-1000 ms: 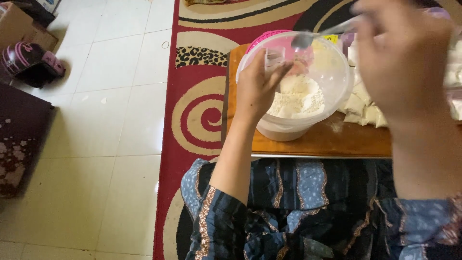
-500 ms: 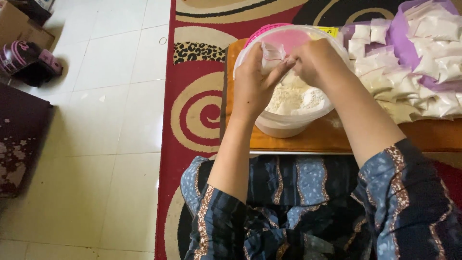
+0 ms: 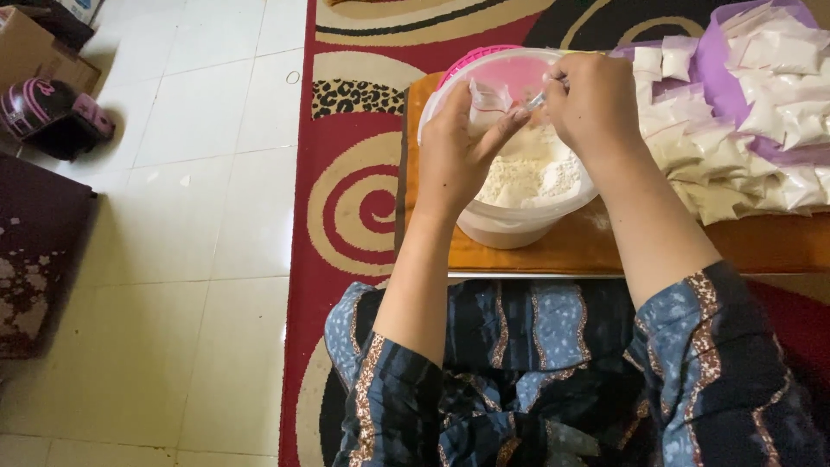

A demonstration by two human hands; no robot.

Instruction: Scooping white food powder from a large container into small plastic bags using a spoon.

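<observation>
My left hand (image 3: pixel 456 151) holds a small clear plastic bag (image 3: pixel 486 97) open over a translucent plastic tub (image 3: pixel 506 220) of white powder (image 3: pixel 529 169). My right hand (image 3: pixel 595 102) grips a metal spoon (image 3: pixel 538 99), its tip at the bag's mouth. Both hands hover above the tub, which stands on a low wooden table (image 3: pixel 605 246). The spoon's bowl is mostly hidden by my fingers.
A pile of small filled powder bags (image 3: pixel 735 130) lies on the table to the right, some on purple plastic. A pink lid (image 3: pixel 471 60) sits behind the tub. A red patterned rug (image 3: pixel 354 190) lies under the table; white tiles, a helmet (image 3: pixel 52 117) and a cardboard box (image 3: pixel 30 47) are left.
My right hand came down from high near the camera with the spoon and now sits at the bag's mouth over the tub. My left hand stayed on the bag.
</observation>
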